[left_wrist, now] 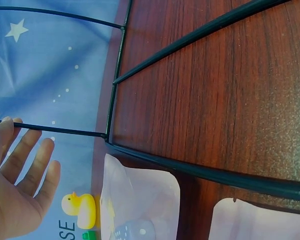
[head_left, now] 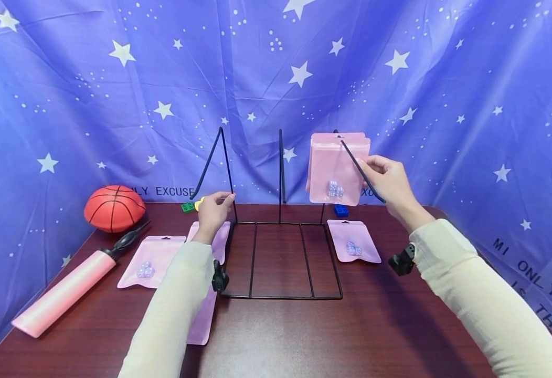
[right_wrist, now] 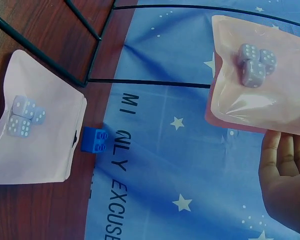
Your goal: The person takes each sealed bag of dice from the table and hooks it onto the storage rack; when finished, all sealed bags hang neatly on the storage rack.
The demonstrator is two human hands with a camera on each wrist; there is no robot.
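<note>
A black wire display rack (head_left: 280,297) stands on the table with three hooks. My left hand (head_left: 213,212) pinches its left upright wire between thumb and fingertips; the other fingers spread loosely in the left wrist view. On the right hook hang pink zip pouches (head_left: 322,170), one in front of another, with dice (right_wrist: 253,70) showing through the front one. My right hand (head_left: 391,181) holds the front pouch by its right edge, fingers partly hidden behind it. The left hook (head_left: 206,163) and middle hook (head_left: 282,165) are bare.
A pink pouch with dice (head_left: 353,239) lies right of the rack; several more, including one pouch (head_left: 150,249), lie left, partly under my left arm. Around the edges are a blue brick (head_left: 340,210), green brick (head_left: 188,207), yellow duck (left_wrist: 81,210), basketball (head_left: 114,209) and pink pump (head_left: 65,291).
</note>
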